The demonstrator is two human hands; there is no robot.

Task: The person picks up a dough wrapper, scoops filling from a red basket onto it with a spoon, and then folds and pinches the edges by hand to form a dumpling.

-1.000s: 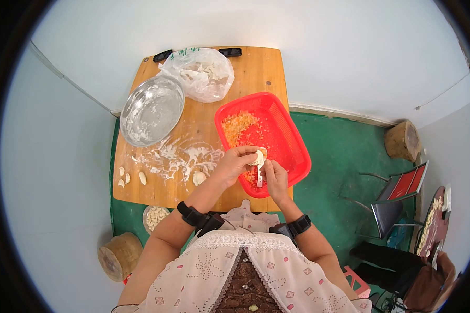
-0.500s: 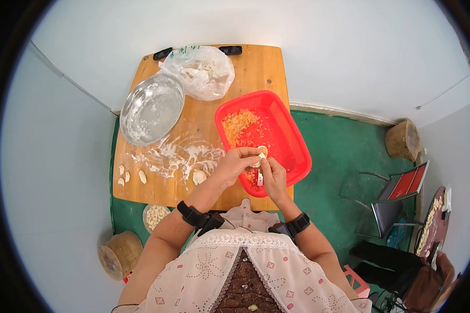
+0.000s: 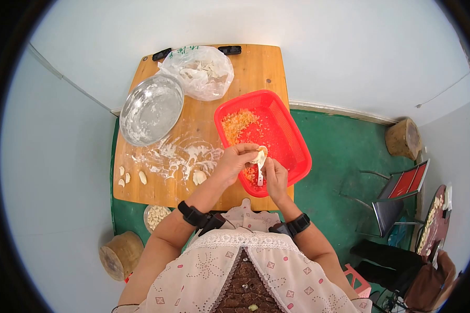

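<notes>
Over the near side of the red plastic basket (image 3: pixel 296 136), both hands meet at a half-folded dumpling (image 3: pixel 261 153) with orange filling at its top. My left hand (image 3: pixel 237 163) pinches its left side between thumb and fingers. Curled fingers of my right hand (image 3: pixel 275 176) are at the wrapper's lower right edge. Just below the dumpling, a white spoon handle (image 3: pixel 260 178) shows inside the basket. Chopped orange filling (image 3: pixel 238 124) lies heaped along the basket's left side. A lump of dough (image 3: pixel 199 177) rests on the table left of my left forearm.
White flour (image 3: pixel 180 155) streaks the wooden table (image 3: pixel 203 125). A floured metal basin (image 3: pixel 152 110) and a plastic bag (image 3: pixel 203 73) stand at the back left. Several finished dumplings (image 3: pixel 142 177) lie near the left edge. Below sits a bowl of pale pieces (image 3: pixel 156 215). A chair (image 3: pixel 394 195) is at right.
My right fingers have slid slightly down and right along the wrapper, uncovering more of it. My left hand keeps its pinch in nearly the same place.
</notes>
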